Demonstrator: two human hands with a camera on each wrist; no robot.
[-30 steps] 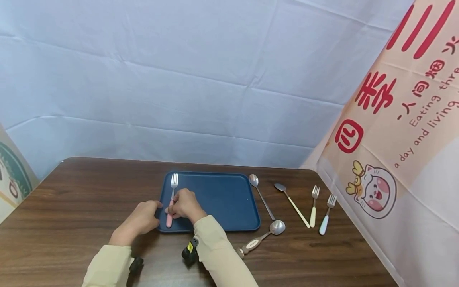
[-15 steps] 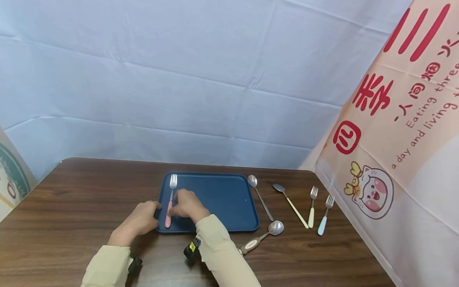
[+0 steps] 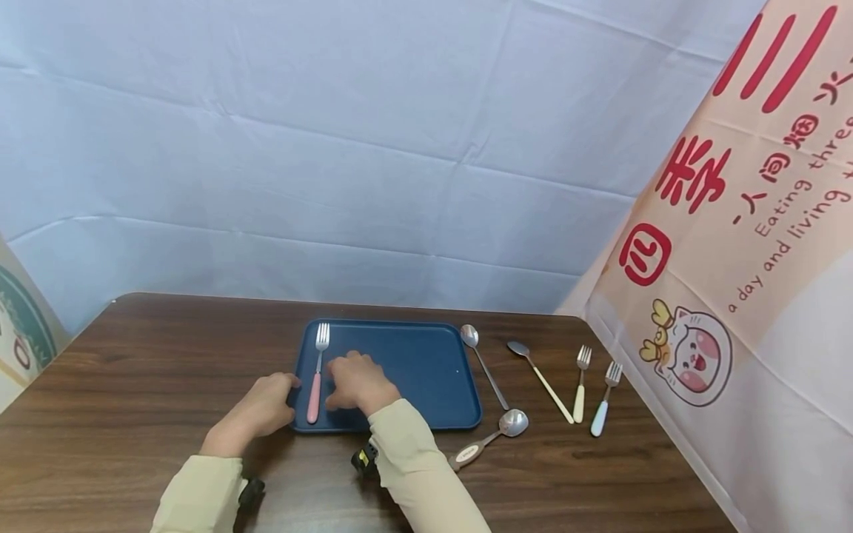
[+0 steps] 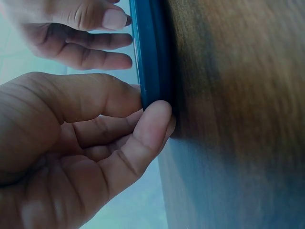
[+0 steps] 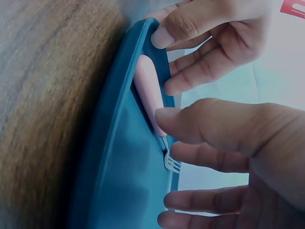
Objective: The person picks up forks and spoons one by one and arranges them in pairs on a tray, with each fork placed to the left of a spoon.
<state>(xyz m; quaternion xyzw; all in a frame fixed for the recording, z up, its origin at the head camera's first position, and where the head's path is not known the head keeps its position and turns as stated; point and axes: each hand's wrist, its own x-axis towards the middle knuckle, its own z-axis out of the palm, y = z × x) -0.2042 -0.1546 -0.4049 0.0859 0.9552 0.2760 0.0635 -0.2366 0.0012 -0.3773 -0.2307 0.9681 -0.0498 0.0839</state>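
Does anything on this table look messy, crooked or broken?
Nothing looks broken or spilled. The pink fork lies straight in the tray. Beside the tray, the cutlery lies loosely: one spoon slants across the others' line, near the long spoon.

dark wood-grain table (image 3: 166, 370). on it: blue tray (image 3: 413, 370), touching the left hand (image 3: 256, 411); to the right of the right hand (image 3: 356, 381), three spoons (image 3: 481, 363) and two forks (image 3: 580, 385) lie flat.

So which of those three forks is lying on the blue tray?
The pink-handled fork: it alone lies on the tray, beside the right hand. The cream-handled fork and pale-blue-handled fork lie on the table.
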